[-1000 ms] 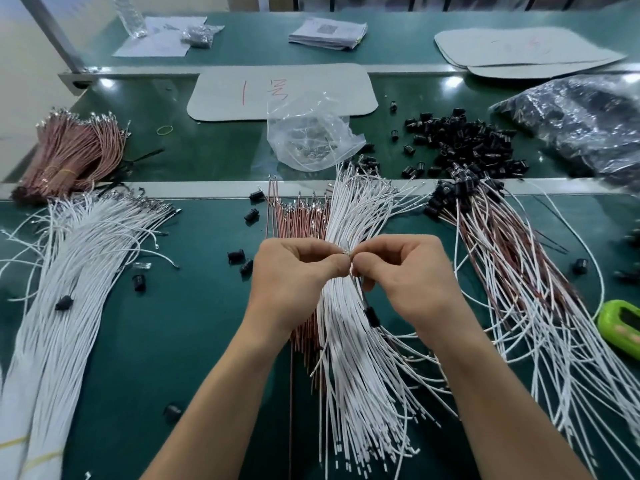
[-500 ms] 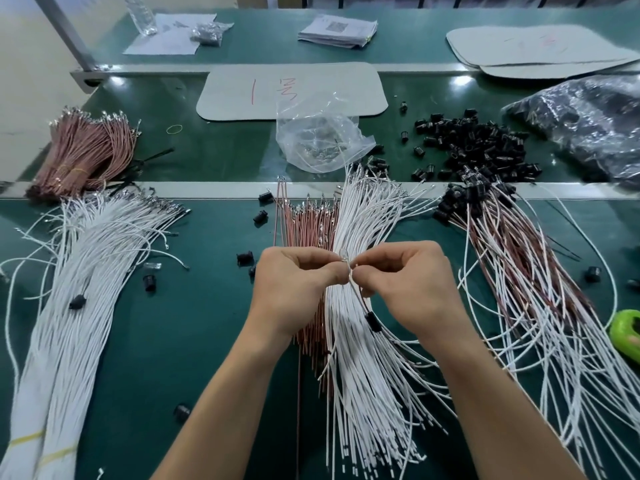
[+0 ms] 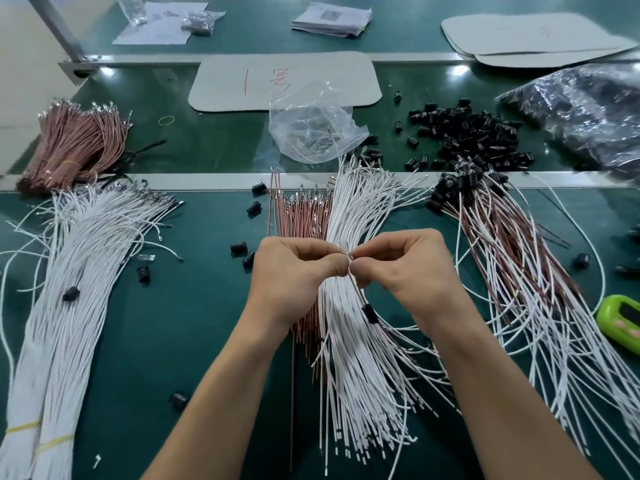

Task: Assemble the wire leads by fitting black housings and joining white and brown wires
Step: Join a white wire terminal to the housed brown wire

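Both hands meet over the middle of the bench, and the grip reads the same as half a second and a full second back. The left hand (image 3: 294,271) and right hand (image 3: 405,268) are curled, each thumb and forefinger pinching one small glinting joint (image 3: 346,258) between them. What exactly sits in the pinch is too small to tell. A thin lead (image 3: 357,293) drops from the joint toward 5 o'clock. It carries one black housing (image 3: 370,313), which hangs where it hung before.

Directly under the hands lies the fan of loose white wires (image 3: 360,209), with the brown wires (image 3: 301,216) just beside it on the 11 o'clock side. Neither has shifted. At 3 o'clock spreads the heap of joined leads (image 3: 512,265), their housings gathered at its far end. The pile of black housings (image 3: 474,133) sits at 1 o'clock, with a clear bag (image 3: 311,126) at 12. At 9 o'clock a few stray housings (image 3: 239,248) lie on the green mat (image 3: 173,323). Beyond them runs a banded white bundle (image 3: 69,271), and a brown bundle (image 3: 76,147) lies at 10. A green gadget (image 3: 620,322) rests near the right edge, toward 4 o'clock. Only the view itself has drifted a little.
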Action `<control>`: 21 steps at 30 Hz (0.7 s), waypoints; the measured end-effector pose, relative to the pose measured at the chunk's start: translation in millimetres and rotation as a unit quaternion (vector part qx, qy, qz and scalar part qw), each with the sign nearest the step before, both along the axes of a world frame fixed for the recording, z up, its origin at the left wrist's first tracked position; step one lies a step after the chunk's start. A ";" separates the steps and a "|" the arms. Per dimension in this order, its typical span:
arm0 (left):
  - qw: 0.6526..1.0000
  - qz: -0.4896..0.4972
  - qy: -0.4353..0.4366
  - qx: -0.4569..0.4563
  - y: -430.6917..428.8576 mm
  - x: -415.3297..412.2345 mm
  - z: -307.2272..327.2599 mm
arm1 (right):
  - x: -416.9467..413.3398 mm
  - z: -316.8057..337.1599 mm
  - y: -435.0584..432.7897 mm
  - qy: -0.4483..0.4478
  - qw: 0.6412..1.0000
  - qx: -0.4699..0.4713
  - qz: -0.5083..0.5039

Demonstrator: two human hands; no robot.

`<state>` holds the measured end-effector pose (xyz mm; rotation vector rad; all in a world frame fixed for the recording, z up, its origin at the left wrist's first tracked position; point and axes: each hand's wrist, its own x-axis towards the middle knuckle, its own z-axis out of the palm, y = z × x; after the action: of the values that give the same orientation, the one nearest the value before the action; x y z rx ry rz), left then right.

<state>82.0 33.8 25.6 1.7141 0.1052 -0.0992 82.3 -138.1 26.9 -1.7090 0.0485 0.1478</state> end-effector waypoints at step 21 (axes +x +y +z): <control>1.000 -0.002 0.003 -0.018 -4.9 -1.7 -2.1 | -1.4 -0.6 -3.2 0.007 1.000 0.018 -0.021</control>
<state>80.3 29.0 23.5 1.6778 0.1045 -0.1089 80.9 -141.3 26.2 -1.6708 0.0926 0.1288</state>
